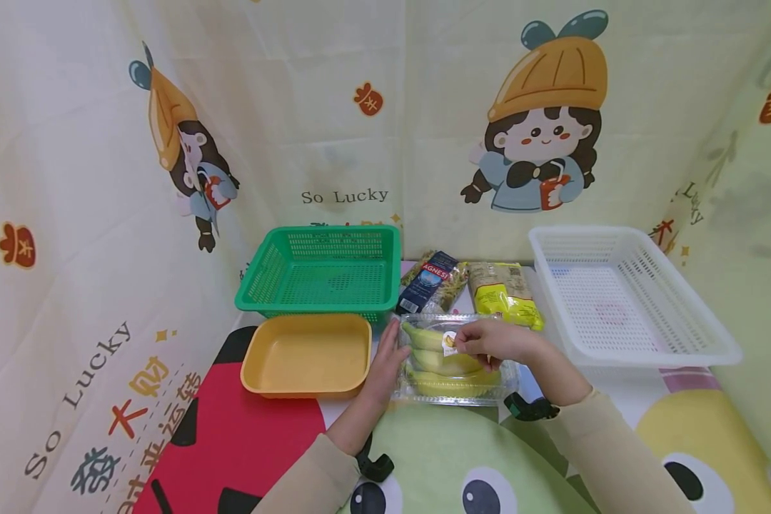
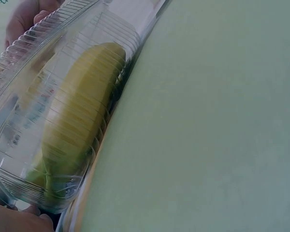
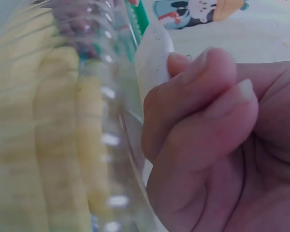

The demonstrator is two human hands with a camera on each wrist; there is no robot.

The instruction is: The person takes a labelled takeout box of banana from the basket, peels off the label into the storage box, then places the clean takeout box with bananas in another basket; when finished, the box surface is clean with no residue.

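A clear plastic clamshell box holds several yellow bananas. Along its left side lies my left hand, fingers extended and touching the box wall. Above the lid, my right hand pinches a small white sticker with a banana picture on it, between thumb and fingertips. In the right wrist view the sticker shows its pale back, beside the curled fingers. The left wrist view has a banana seen through the ribbed box side.
Behind the box lie an Agnesi pasta bag and a yellow food bag. A green basket and an orange-yellow tray stand on the left, a white basket on the right. Printed cloth covers the table.
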